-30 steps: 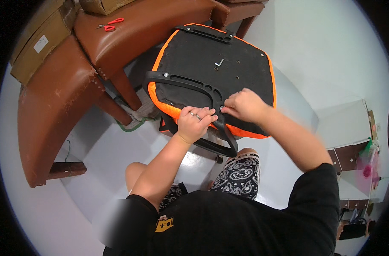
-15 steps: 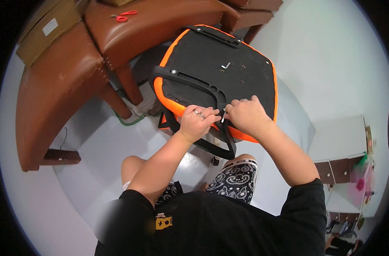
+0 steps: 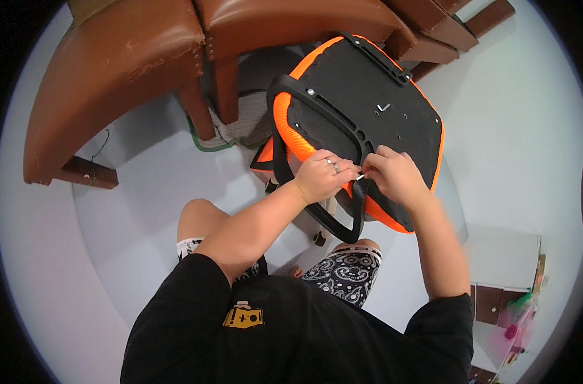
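Observation:
An overturned chair seat (image 3: 393, 137) with a black underside and orange mesh edging is in front of me. Black armrests (image 3: 333, 115) run across it; the nearer one loops down past the seat's near edge. My left hand (image 3: 326, 174), wearing rings, is closed with its fingertips pressed at the near end of this armrest. Beside it my right hand (image 3: 397, 174) pinches a thin silver rod that looks like a hex key (image 3: 360, 178). Its tip at the armrest is hidden by fingers. Another L-shaped hex key (image 3: 383, 107) lies loose on the underside.
Brown leather seats (image 3: 131, 57) with wooden legs curve along the far left. A grey cloth (image 3: 246, 118) with green edging lies under them. White drawers (image 3: 502, 262) and a pink-green bundle (image 3: 518, 320) stand at the right. The chair's caster (image 3: 319, 239) shows near my knees.
The view has shifted, so the chair appears farther right and lower. The rod in my right hand has turned from nearly upright to nearly level. Both hands stay at the same armrest end.

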`<state>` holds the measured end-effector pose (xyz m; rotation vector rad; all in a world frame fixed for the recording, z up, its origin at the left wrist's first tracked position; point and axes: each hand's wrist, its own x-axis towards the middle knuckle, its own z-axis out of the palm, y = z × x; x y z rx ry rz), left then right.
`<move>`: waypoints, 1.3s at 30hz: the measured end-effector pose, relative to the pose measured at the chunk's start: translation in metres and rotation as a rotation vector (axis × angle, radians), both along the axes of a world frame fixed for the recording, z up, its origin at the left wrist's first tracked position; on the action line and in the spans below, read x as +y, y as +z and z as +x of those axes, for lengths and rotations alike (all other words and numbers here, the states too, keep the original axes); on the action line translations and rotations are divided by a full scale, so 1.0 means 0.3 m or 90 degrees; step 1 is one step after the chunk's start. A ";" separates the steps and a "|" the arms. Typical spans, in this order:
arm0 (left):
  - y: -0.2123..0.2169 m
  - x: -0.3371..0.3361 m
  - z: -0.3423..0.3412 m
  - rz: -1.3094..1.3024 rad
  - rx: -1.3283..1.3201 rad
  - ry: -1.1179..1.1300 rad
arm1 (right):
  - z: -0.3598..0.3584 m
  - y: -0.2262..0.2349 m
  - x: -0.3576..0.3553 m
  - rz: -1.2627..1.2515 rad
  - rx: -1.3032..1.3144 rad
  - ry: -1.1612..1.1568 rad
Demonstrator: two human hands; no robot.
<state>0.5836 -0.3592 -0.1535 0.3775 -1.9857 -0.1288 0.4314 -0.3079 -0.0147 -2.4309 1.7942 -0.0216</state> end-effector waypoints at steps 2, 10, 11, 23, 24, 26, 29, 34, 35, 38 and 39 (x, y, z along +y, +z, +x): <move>-0.004 0.003 0.004 0.043 -0.001 -0.018 | 0.002 -0.030 0.016 -0.012 -0.044 -0.065; -0.008 -0.002 0.007 -0.034 0.017 0.015 | 0.007 -0.134 -0.028 -0.062 -0.191 -0.351; -0.011 -0.001 0.009 -0.054 -0.003 0.033 | 0.000 -0.139 -0.030 -0.062 -0.225 -0.360; -0.014 -0.003 -0.015 -0.031 -0.018 0.039 | -0.047 -0.175 0.125 -0.186 -0.136 -0.248; -0.012 0.001 -0.017 -0.032 -0.023 0.043 | -0.022 -0.175 0.130 -0.204 -0.090 -0.261; -0.008 0.007 -0.018 -0.037 -0.034 0.050 | 0.020 -0.177 0.126 -0.223 0.004 -0.249; -0.011 0.001 -0.024 -0.053 -0.032 0.065 | 0.054 -0.154 0.109 -0.212 0.084 -0.226; -0.068 -0.022 -0.014 -0.037 -0.016 0.012 | 0.040 -0.064 0.093 -0.096 0.139 -0.138; -0.084 -0.027 -0.014 -0.025 -0.002 0.004 | 0.040 -0.050 0.078 -0.064 0.153 -0.138; -0.092 -0.027 -0.032 -0.041 0.072 0.030 | 0.030 -0.011 0.011 -0.024 0.205 -0.118; -0.085 -0.025 -0.036 -0.046 0.083 0.023 | 0.021 -0.022 -0.003 -0.060 0.144 -0.119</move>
